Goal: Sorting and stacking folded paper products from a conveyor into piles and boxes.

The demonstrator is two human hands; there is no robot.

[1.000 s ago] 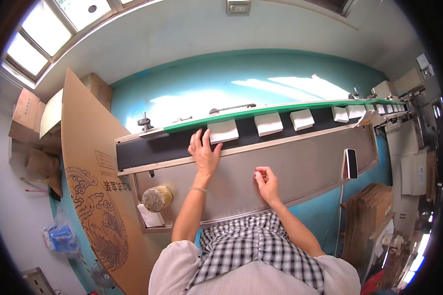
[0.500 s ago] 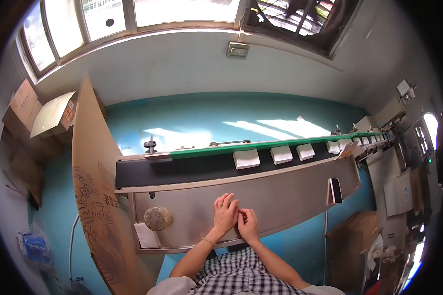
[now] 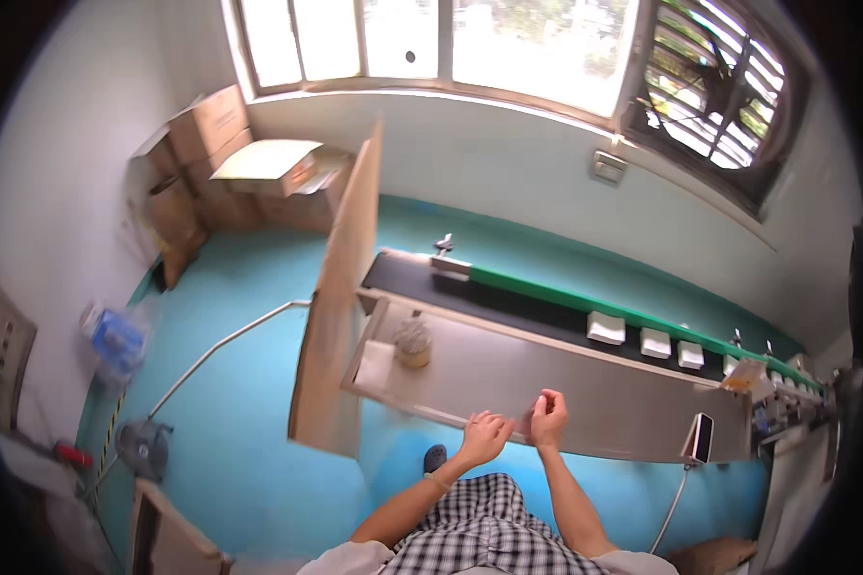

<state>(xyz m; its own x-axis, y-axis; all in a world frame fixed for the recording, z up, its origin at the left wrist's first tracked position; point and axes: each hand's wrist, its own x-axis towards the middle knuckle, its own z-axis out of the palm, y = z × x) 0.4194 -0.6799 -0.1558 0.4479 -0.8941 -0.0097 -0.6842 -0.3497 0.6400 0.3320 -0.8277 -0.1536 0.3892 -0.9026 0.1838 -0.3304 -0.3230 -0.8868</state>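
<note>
Seemingly between handlings, an open, empty left hand (image 3: pixel 486 438) and half-curled right hand (image 3: pixel 548 420), contents unclear, hover by the metal tabletop (image 3: pixel 508 369)'s near edge; handling the white paper stacks (image 3: pixel 605 328) along the conveyor belt (image 3: pixel 532 307)'s far edge calls for reaching forward.

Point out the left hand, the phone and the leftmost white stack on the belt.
Left hand (image 3: pixel 486 438): head view, back of the hand.
Phone (image 3: pixel 705 439): head view, dark screen.
Leftmost white stack (image 3: pixel 605 328): head view, middle of its visible surface.
</note>
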